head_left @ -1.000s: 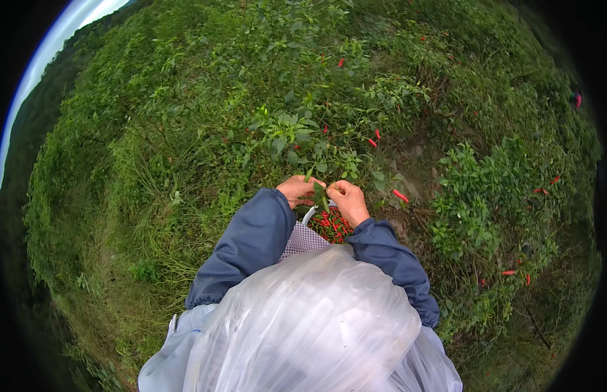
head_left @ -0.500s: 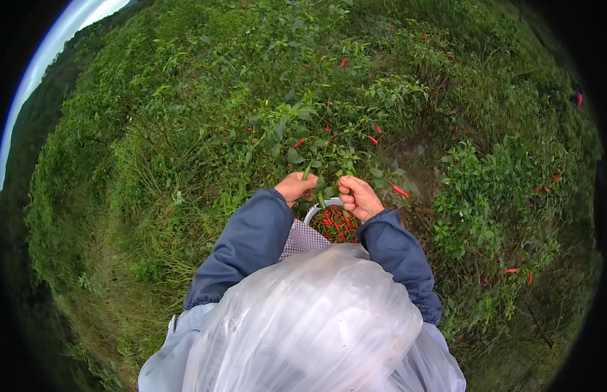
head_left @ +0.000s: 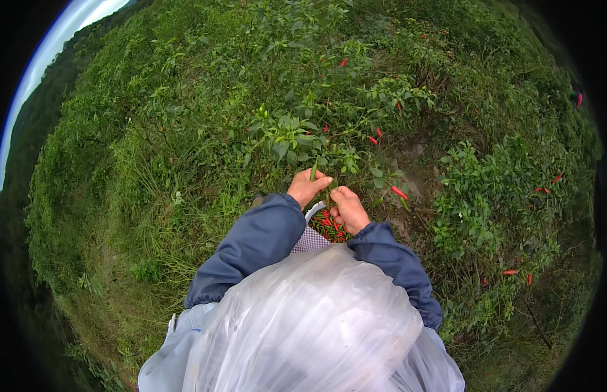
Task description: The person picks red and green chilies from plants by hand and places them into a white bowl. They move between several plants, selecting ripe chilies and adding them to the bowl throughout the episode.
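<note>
My left hand (head_left: 307, 188) is closed, with a slim green chili pepper (head_left: 314, 170) sticking up from its fingers. Just to its right, my right hand (head_left: 350, 210) pinches with thumb and fingers close together at a bit of green between the two hands; what exactly it grips is too small to make out. Below both hands stands a bucket with a pale rim (head_left: 314, 210), partly covered by my hands and the plastic. Red and green chili peppers (head_left: 329, 226) fill what shows of it. Chili plants (head_left: 287, 136) rise just beyond my hands.
Red chilies (head_left: 399, 193) hang on plants to the right of my hands, and another bush (head_left: 480, 196) stands further right. Tall grass (head_left: 163, 170) grows at left. Clear plastic sheeting (head_left: 310, 307) covers my front, beside a checked cloth (head_left: 310, 240).
Both hands have come closer together over the bucket, the left shifting right and the right a little left and down. Leaves between them have moved, and the green chili stays in my left hand.
</note>
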Available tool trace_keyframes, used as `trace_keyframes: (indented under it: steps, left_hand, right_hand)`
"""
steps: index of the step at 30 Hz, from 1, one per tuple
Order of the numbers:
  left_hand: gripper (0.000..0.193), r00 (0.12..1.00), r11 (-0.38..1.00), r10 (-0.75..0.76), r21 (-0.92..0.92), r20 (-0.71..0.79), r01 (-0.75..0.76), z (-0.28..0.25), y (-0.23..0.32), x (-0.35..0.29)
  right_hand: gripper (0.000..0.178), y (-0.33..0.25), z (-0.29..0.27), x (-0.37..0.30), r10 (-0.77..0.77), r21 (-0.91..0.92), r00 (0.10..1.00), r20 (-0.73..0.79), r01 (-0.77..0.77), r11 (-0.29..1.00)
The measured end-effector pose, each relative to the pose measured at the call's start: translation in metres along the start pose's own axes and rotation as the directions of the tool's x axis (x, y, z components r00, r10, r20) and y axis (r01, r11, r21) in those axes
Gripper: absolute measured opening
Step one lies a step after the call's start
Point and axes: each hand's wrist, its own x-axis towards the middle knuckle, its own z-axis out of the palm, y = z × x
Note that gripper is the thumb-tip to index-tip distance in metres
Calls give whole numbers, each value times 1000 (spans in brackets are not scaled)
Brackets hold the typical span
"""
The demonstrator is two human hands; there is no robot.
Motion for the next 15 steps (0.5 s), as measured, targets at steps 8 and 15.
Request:
trace_keyframes:
  steps: [8,15]
  left_hand:
    - [19,966,978,-141,-119,215,169,-14,6,-1]
    - [18,970,994,29,-110,243,-2,-21,7,1]
  right_hand:
    - [16,-7,-9,-2,-78,4,997,10,78,997]
    - [15,-19,-16,3,-112,-175,994,1,111,978]
